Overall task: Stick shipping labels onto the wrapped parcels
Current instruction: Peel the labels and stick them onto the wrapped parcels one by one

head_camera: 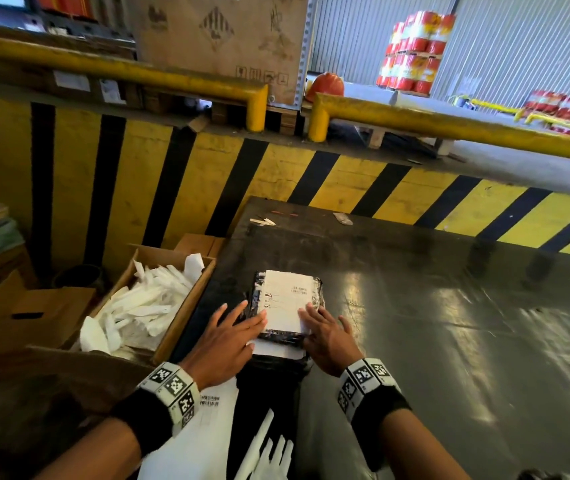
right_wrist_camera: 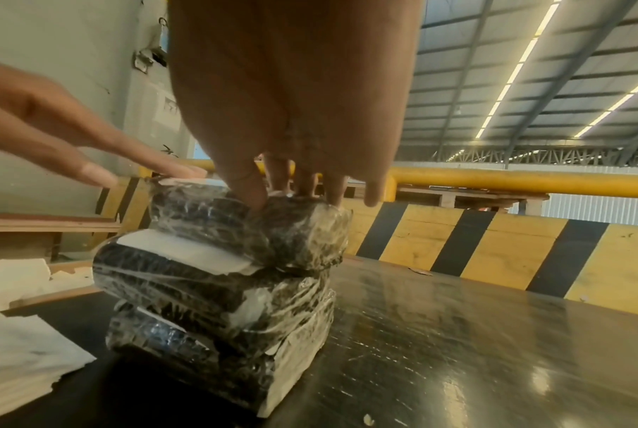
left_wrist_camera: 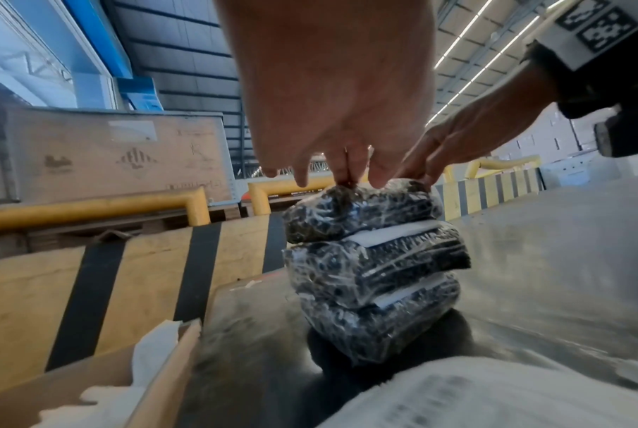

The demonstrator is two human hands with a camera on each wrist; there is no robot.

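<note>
Three wrapped parcels [left_wrist_camera: 375, 260] stacked near the table's [head_camera: 449, 306] left edge; cardboard box [head_camera: 186, 306] alongside. Left hand [head_camera: 228, 341] and right hand [head_camera: 328, 337], fingers extended, press the top shipping label [head_camera: 285, 299].

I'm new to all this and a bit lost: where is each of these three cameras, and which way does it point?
Head: worn on the head, looking down at the dark table; both forearms, left hand and right hand show, flat on the labelled top parcel.
Left wrist: under the left hand, low, facing the parcel stack.
Right wrist: under the right hand, facing the same stack.
Both wrist views share the stack and the other hand.
</note>
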